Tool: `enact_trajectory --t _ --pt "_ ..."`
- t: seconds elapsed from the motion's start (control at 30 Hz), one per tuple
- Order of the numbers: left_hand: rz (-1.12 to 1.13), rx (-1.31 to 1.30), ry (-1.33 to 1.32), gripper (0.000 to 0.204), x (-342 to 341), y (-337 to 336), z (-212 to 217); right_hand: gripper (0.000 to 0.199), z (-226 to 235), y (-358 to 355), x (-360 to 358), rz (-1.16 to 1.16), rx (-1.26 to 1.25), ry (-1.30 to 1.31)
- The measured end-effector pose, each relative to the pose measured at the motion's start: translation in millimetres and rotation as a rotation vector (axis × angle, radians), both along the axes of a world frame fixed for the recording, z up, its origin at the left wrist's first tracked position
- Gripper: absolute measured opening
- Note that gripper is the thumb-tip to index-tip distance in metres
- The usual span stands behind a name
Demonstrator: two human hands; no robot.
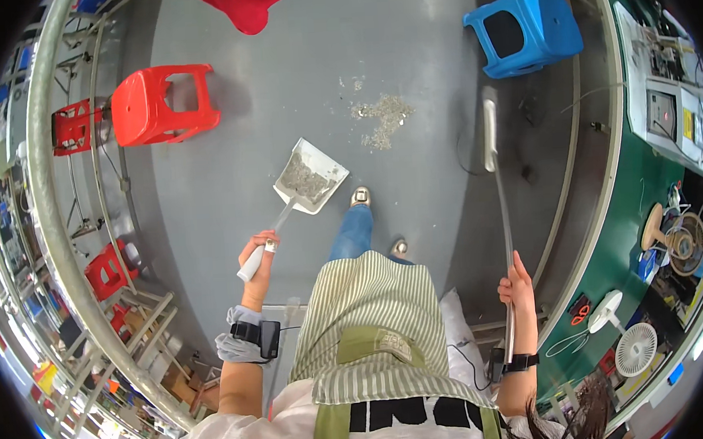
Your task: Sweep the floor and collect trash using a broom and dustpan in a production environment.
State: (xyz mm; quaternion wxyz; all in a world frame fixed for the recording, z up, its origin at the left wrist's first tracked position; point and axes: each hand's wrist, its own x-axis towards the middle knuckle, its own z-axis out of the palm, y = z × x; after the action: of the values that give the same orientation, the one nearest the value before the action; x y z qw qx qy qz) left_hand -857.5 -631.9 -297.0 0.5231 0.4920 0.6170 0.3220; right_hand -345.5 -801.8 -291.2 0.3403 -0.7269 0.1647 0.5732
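Observation:
My left hand (258, 259) grips the white handle of a white dustpan (310, 176), held above the grey floor with grey debris lying in its scoop. My right hand (517, 283) holds the thin metal pole of a broom (490, 126), whose white head points away from me near the blue stool. A small pile of grey debris (381, 117) lies on the floor between the dustpan and the broom head. My feet (360, 195) stand just behind the dustpan.
A red stool (161, 104) stands at the left, a blue stool (527, 32) at the upper right, a red cloth (246, 2) at the top. A green workbench (647, 177) with devices and a small fan (635, 349) runs along the right. A metal rack (63, 237) lines the left.

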Motion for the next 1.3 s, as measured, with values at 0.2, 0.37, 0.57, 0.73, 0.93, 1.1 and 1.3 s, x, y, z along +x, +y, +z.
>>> enact_trajectory --t 0.2,0.37,0.57,0.73,0.93,1.1,1.3 --pt "0.217 -0.072 0.069 0.012 39.7 -58.1 -15.3 0.048 -94.2 93.3 33.7 0.414 0.153 -0.086" --pt "0.127 0.020 0.125 0.013 42.9 -69.1 -30.6 0.053 -207.1 144.6 -13.8 0.553 0.133 -0.033" --pt "0.394 0.103 0.026 0.008 86.5 -135.5 -3.4 0.054 -110.2 106.3 -47.1 0.854 0.037 -0.050" --pt "0.519 0.102 -0.053 0.003 134.0 -183.7 -5.5 0.046 -106.4 120.3 1.7 1.072 0.302 -0.210" --pt "0.515 0.077 -0.067 0.006 163.0 -206.7 5.4 0.057 -152.7 261.6 2.4 1.481 0.377 -0.468" --pt "0.482 0.035 -0.062 0.013 186.9 -247.6 -17.7 0.063 -208.2 225.1 -23.0 1.570 0.310 -0.589" --pt "0.712 -0.146 -0.012 0.024 229.5 -274.2 -22.4 0.057 -191.9 70.2 46.4 1.586 0.571 -0.549"
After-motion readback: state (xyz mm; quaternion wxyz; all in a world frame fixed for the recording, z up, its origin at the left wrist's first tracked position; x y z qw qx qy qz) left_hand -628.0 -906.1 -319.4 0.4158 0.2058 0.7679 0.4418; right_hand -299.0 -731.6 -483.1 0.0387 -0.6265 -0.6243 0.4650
